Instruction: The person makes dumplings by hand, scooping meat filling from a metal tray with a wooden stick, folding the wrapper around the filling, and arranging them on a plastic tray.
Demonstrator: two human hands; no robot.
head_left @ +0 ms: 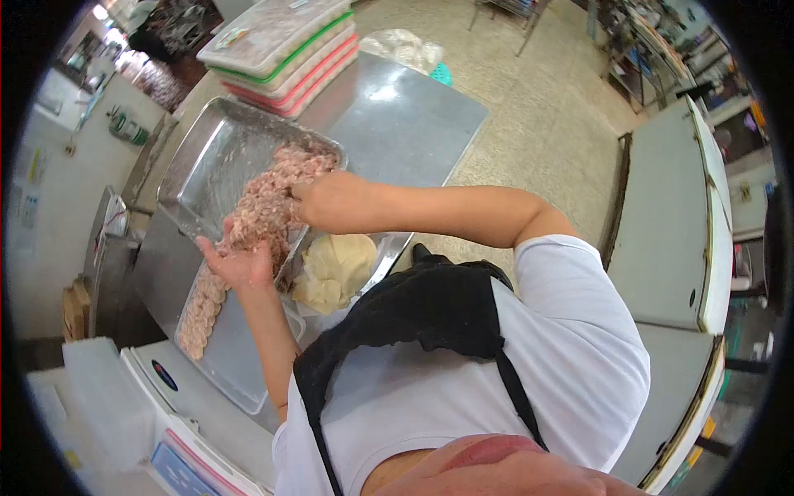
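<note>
A deep metal tray (188, 169) is tilted on the table with a long mass of pink raw minced meat (277, 186) along its near side. My left hand (241, 264) is at the tray's near left corner, palm up, thumb spread, with minced meat resting against its cupped fingers. My right hand (327, 202) presses into the meat with curled fingers, their tips hidden in it. Left of my left hand, a clear plastic container (240, 376) holds rows of shaped meat pieces (200, 318). Close to my apron lies a stack of pale round wrappers (335, 269).
Stacked lidded plastic boxes (285, 62) with green and red rims stand at the back of the metal table (413, 116). White chest freezers (670, 223) are on the right. A plastic bag (401, 48) lies beyond the table. Another person (153, 41) is at the far left.
</note>
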